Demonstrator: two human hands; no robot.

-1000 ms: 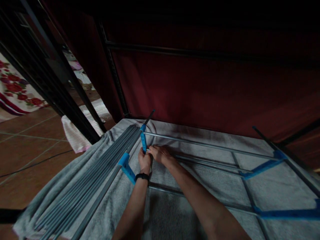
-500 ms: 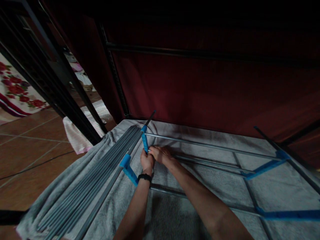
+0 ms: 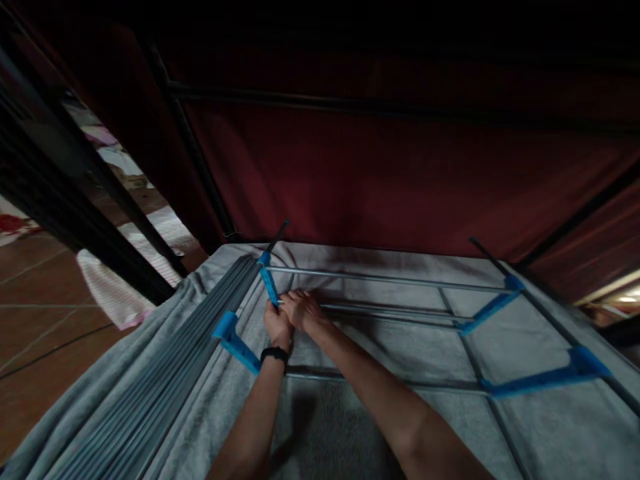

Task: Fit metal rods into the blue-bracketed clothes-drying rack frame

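Note:
My left hand (image 3: 278, 325), with a black band on its wrist, is closed around the lower end of a blue plastic bracket (image 3: 270, 283). Right beside it, my right hand (image 3: 301, 310) is closed on the end of a thin grey metal tube (image 3: 380, 311) where it meets that bracket. The exact joint is hidden by my fingers. A second blue bracket (image 3: 239, 347) sits nearer me on the left, with a lower tube (image 3: 320, 375) running right from behind my wrist. Two more blue brackets, a far one (image 3: 487, 310) and a near one (image 3: 545, 379), stand at the frame's right end.
A bundle of several grey tubes (image 3: 170, 373) lies to the left on a grey blanket (image 3: 340, 433). Behind the frame hangs a dark red cloth (image 3: 360, 180) with black metal bars (image 3: 300, 100). A striped cloth (image 3: 115, 287) drapes down over the tiled floor (image 3: 45, 327).
The view has swung to the right, so everything appears farther left and more shows at the right end. Both hands stay at the same bracket; my right fingers have shifted slightly over the tube end.

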